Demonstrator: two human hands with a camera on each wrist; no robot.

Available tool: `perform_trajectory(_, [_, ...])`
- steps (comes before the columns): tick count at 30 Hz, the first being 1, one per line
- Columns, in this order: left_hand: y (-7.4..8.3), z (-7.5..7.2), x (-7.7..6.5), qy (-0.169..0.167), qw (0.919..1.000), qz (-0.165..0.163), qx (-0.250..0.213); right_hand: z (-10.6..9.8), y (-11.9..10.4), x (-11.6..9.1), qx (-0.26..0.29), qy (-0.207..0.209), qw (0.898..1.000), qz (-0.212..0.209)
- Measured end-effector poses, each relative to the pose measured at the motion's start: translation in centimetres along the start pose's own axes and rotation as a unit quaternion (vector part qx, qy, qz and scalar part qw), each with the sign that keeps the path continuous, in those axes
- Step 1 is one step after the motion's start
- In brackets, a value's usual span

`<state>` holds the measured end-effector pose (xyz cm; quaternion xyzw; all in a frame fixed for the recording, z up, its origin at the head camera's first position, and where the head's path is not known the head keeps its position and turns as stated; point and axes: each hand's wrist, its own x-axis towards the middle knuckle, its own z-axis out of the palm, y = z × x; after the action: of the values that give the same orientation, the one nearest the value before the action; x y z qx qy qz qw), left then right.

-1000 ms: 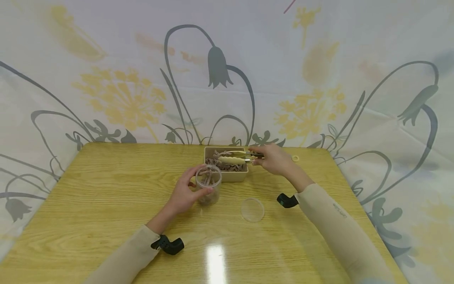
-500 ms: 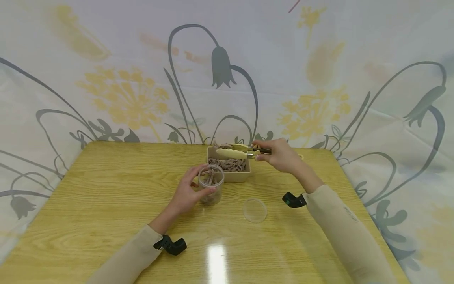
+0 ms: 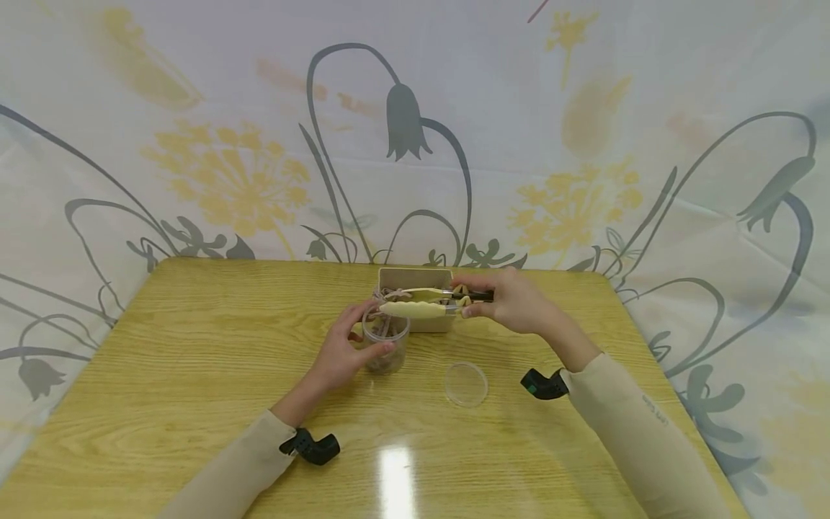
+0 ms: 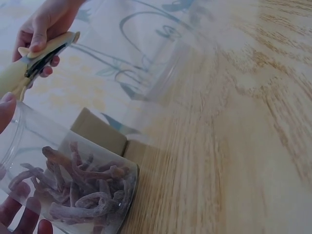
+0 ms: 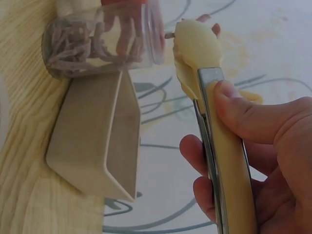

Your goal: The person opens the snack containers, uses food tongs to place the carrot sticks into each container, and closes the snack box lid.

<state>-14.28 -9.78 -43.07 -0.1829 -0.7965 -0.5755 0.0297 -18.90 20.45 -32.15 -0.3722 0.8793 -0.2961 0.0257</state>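
My left hand point(image 3: 340, 353) grips a clear plastic jar point(image 3: 387, 359) standing on the table. Greyish-brown dried strips point(image 4: 92, 195) fill its lower part. In my right hand point(image 3: 515, 301) is a pair of tongs point(image 3: 415, 311) with cream scalloped heads and metal arms. The heads lie over the jar's mouth, and strip ends point(image 5: 169, 35) poke out at their tips. Just behind the jar stands a beige rectangular box point(image 5: 83, 134); the tongs partly cover its opening in the head view, where a few strips show between the tong arms.
A clear round lid point(image 3: 465, 384) lies flat on the wooden table point(image 3: 194, 360), right of the jar and in front of the box. A flower-printed cloth point(image 3: 259, 144) hangs behind the table. Black wrist mounts point(image 3: 318, 447) sit at both cuffs.
The tongs dipped into the box's strips, rose with some of them, then came left and toward me over the jar. My left hand and the jar have stayed in place.
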Motion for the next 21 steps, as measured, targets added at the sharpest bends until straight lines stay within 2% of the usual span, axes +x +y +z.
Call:
perform_trajectory(2, [-1.13, 0.09, 0.22, -0.002, 1.0000, 0.000, 0.004, 0.24, 0.05, -0.05, 0.000, -0.004, 1.000, -0.016])
perform_trajectory(15, [-1.35, -0.02, 0.82, -0.051, 0.9984, 0.001, -0.022, 0.52, 0.01, -0.13, 0.001, -0.031, 0.999, -0.026])
perform_trajectory(21, [-1.29, 0.08, 0.89, -0.053, 0.9981, -0.004, -0.031, 0.32, -0.11, -0.21, 0.012, -0.050, 0.999, 0.000])
